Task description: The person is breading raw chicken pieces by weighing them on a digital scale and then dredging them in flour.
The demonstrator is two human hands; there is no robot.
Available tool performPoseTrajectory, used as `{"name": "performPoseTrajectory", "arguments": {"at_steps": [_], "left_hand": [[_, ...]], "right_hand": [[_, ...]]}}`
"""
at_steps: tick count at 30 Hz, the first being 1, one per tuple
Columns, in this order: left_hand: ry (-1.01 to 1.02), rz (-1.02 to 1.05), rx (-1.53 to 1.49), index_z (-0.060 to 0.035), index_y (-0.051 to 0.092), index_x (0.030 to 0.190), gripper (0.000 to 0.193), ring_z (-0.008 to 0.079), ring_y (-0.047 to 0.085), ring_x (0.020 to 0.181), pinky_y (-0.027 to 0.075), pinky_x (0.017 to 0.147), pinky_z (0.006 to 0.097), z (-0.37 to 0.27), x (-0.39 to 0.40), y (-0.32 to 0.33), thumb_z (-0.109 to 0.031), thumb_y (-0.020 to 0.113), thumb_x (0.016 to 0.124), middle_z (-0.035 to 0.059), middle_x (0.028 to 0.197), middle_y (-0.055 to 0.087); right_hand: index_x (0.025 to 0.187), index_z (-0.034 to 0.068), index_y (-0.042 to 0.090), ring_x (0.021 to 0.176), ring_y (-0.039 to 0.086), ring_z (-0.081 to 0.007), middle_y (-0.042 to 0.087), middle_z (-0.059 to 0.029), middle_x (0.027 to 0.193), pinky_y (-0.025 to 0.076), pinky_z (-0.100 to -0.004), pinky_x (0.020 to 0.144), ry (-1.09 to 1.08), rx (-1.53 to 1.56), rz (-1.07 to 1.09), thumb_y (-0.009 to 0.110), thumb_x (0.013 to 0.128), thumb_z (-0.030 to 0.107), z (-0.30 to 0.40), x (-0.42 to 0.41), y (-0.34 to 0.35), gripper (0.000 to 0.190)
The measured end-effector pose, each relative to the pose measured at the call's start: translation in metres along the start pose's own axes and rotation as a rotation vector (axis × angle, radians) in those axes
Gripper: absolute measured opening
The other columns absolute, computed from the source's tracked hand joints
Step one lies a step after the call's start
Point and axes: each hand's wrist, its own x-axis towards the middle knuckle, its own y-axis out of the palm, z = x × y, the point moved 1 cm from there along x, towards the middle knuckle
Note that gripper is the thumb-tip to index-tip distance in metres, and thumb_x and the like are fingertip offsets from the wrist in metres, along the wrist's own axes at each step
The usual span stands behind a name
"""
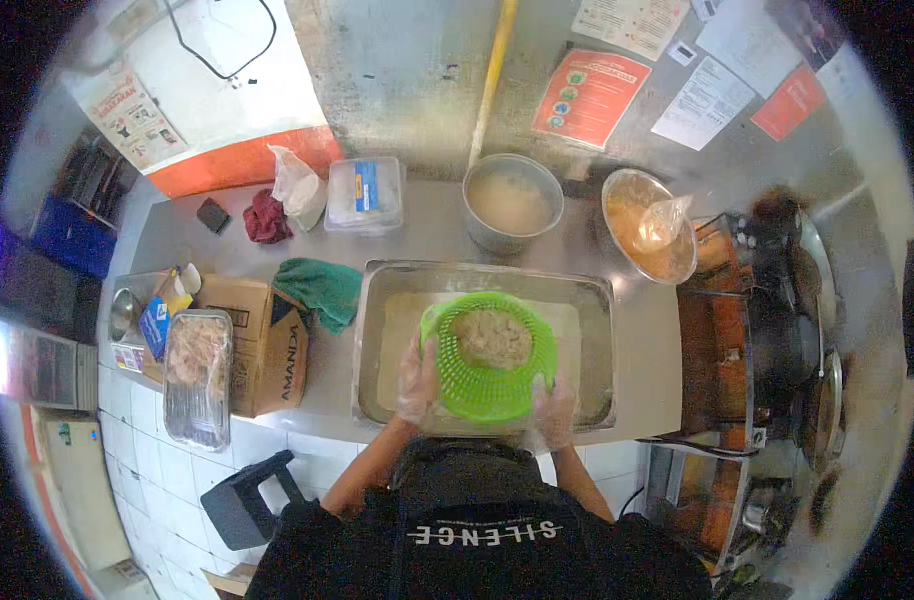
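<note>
A green plastic colander (pixel 476 394) is held between my two hands over a rectangular metal tray (pixel 596 300). Inside the colander lies a pale, flour-coated clump of food (pixel 496 339); what it is exactly I cannot tell. My left hand (pixel 416 379), in a clear plastic glove, grips the rim on the left. On the opposite side my right hand (pixel 554 411), gloved the same way, holds the lower right rim. Pale powder, probably flour, covers the tray's bottom (pixel 401 375) beneath the colander.
Behind the tray stand a round pot of cloudy liquid (pixel 511 202) and a tilted metal bowl (pixel 614 214) with a plastic bag. Leftward are a green cloth (pixel 326 289), a cardboard box (pixel 258 337), a plastic-covered tray of raw meat (pixel 197 375) and a lidded plastic container (pixel 344 202).
</note>
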Motion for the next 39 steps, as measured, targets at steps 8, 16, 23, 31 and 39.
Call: {"name": "performPoseTrajectory", "arguments": {"at_steps": [8, 16, 23, 31, 39], "left_hand": [[-0.073, -0.051, 0.307, -0.004, 0.039, 0.133, 0.052, 0.0347, 0.043, 0.12, 0.032, 0.1, 0.0401, 0.034, -0.003, 0.001, -0.038, 0.038, 0.094, 0.0221, 0.128, 0.047], [0.298, -0.027, 0.392, -0.0026, 0.041, 0.132, 0.046, 0.0289, 0.051, 0.111, 0.037, 0.095, 0.0353, 0.001, -0.009, -0.01, -0.031, 0.041, 0.095, 0.0177, 0.121, 0.054], [-0.111, 0.105, 0.26, -0.0079, 0.035, 0.137, 0.051, 0.0279, 0.039, 0.124, 0.027, 0.104, 0.0371, -0.056, -0.005, -0.009, -0.035, 0.04, 0.094, 0.0188, 0.135, 0.04], [-0.266, -0.101, -0.409, -0.0032, 0.035, 0.136, 0.054, 0.0214, 0.033, 0.129, 0.02, 0.109, 0.033, -0.064, 0.015, -0.042, -0.037, 0.035, 0.095, 0.0111, 0.141, 0.035], [-0.269, -0.194, -0.371, 0.0014, 0.042, 0.129, 0.053, 0.023, 0.036, 0.128, 0.027, 0.106, 0.0344, -0.03, 0.01, -0.055, -0.036, 0.041, 0.092, 0.0139, 0.136, 0.041]], "right_hand": [[0.088, -0.002, 0.057, 0.064, 0.054, -0.0347, 0.057, -0.0197, 0.071, 0.043, -0.0422, 0.06, -0.012, -0.104, 0.03, 0.057, 0.085, 0.017, -0.013, -0.007, 0.006, 0.02], [0.096, -0.003, 0.057, 0.071, 0.058, -0.0335, 0.06, -0.0216, 0.078, 0.044, -0.0413, 0.066, 0.236, 0.047, 0.121, 0.058, 0.084, 0.018, -0.014, -0.006, 0.013, 0.025], [0.106, -0.001, 0.057, 0.078, 0.059, -0.0183, 0.064, -0.0095, 0.087, 0.047, -0.0357, 0.068, 0.443, 0.239, 0.435, 0.059, 0.083, 0.016, -0.042, 0.014, -0.001, 0.029], [0.112, -0.001, 0.054, 0.089, 0.054, -0.0157, 0.059, -0.0058, 0.1, 0.045, -0.0332, 0.074, 0.608, 0.488, 0.229, 0.059, 0.083, 0.014, -0.039, 0.001, 0.0, 0.033], [0.117, -0.003, 0.051, 0.09, 0.059, -0.0349, 0.06, -0.0243, 0.099, 0.046, -0.0396, 0.079, 0.198, 0.009, 0.095, 0.055, 0.082, 0.015, 0.026, -0.001, -0.026, 0.04]]}}
